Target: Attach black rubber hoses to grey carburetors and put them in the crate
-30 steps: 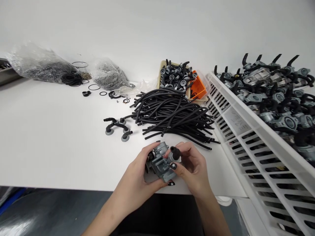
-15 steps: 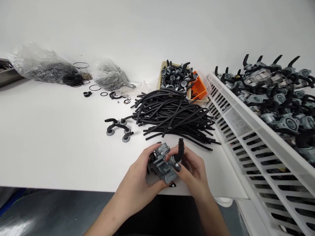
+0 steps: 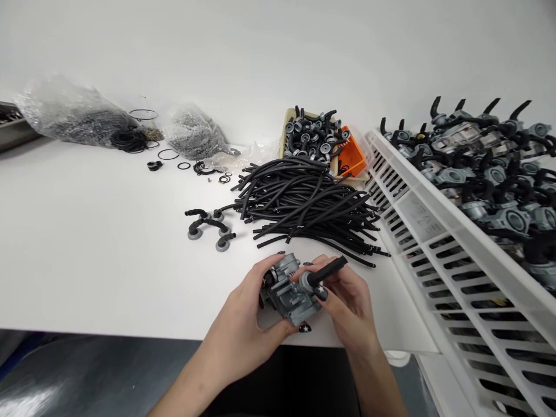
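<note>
A grey metal carburetor (image 3: 289, 289) is held above the table's front edge. My left hand (image 3: 247, 313) is wrapped round its left side and underside, thumb at the bottom. At its right end sits a round cap with a black rubber elbow (image 3: 328, 271) that points up and to the right. My right hand (image 3: 347, 301) has its fingers closed round this cap, thumb in front and fingertips behind. Beyond the hands, several loose caps with black elbows (image 3: 223, 242) lie on the white table. A pile of black rubber hoses (image 3: 304, 200) is spread behind the carburetor.
A white slatted crate (image 3: 417, 217) full of carburetors (image 3: 506, 217) stands along the right. At the back are a beige bin (image 3: 288, 116) of capped elbows and an orange box (image 3: 353, 156). Plastic bags (image 3: 191, 133), black rings (image 3: 167, 154) and small parts lie at back left.
The black elbow on the carburetor has turned from pointing upright to pointing up and right. My right hand has shifted slightly right with it; my left hand keeps its hold.
</note>
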Demonstrator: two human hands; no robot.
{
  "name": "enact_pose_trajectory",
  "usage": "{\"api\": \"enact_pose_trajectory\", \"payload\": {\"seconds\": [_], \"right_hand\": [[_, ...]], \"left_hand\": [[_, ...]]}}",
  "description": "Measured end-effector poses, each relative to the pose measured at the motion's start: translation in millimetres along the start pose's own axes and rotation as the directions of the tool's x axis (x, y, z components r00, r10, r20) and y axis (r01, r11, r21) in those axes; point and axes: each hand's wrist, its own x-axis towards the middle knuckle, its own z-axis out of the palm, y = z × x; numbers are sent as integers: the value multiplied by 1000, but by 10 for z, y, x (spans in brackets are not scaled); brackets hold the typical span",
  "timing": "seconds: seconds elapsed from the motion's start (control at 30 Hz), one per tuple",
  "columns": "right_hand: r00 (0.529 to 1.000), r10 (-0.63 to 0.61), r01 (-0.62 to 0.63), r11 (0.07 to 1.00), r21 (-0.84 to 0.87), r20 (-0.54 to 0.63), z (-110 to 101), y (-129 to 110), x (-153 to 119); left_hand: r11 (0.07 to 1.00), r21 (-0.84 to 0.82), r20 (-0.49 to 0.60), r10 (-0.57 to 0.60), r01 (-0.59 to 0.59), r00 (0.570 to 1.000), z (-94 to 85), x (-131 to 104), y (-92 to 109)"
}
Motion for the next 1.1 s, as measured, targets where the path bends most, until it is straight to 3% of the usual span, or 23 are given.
{"api": "enact_pose_trajectory", "payload": {"seconds": [0.27,0.53,1.1], "right_hand": [[1000,24,-24,1000,8,-2,29,-62,-16],[1000,19,-20,996,-91,-15,82,-63,11],[996,86,-86,996,-30,8,54,-86,-35]], "left_hand": [[1000,13,-6,-14,14,1000,0,-5,11],[1000,12,-8,-18,18,1000,10,-2,11],[999,-12,-2,-47,47,999,5,-5,24]]}}
